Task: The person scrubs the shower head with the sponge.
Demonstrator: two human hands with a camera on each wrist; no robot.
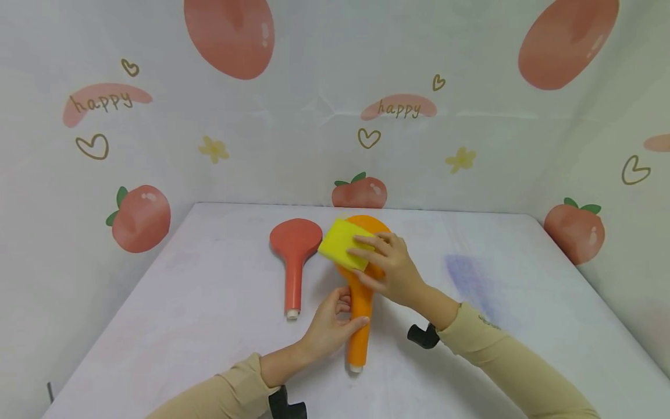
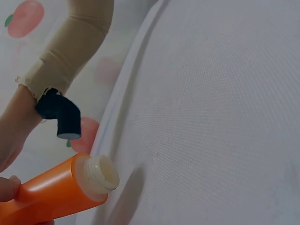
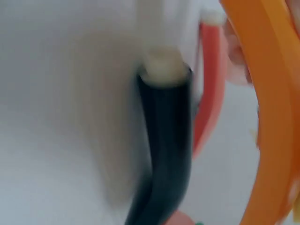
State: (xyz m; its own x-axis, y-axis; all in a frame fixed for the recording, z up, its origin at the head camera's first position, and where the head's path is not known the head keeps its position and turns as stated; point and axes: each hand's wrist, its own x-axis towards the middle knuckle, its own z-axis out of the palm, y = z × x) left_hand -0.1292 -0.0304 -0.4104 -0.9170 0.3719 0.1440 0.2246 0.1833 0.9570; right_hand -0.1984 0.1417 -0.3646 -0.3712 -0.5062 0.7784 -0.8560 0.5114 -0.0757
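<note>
An orange paddle-shaped thing (image 1: 359, 299), with a round head and a long handle, is held up by my left hand (image 1: 327, 329). The left thumb and fingers grip its handle, whose lower end has a white threaded neck (image 2: 102, 174). My right hand (image 1: 394, 270) holds a yellow sponge (image 1: 340, 243) against the round head, hiding much of it. To the left lies a red paddle-shaped thing (image 1: 295, 244) of like form, also white at the handle's end. In the right wrist view the orange paddle-shaped thing (image 3: 269, 103) fills the right side, blurred.
A white cloth-covered table (image 1: 199, 337) lies beneath, with a faint blue-violet smudge (image 1: 471, 285) at the right. Behind it hangs a white backdrop (image 1: 303, 145) printed with fruit. A black wrist mount (image 1: 423, 336) juts from below the right sleeve.
</note>
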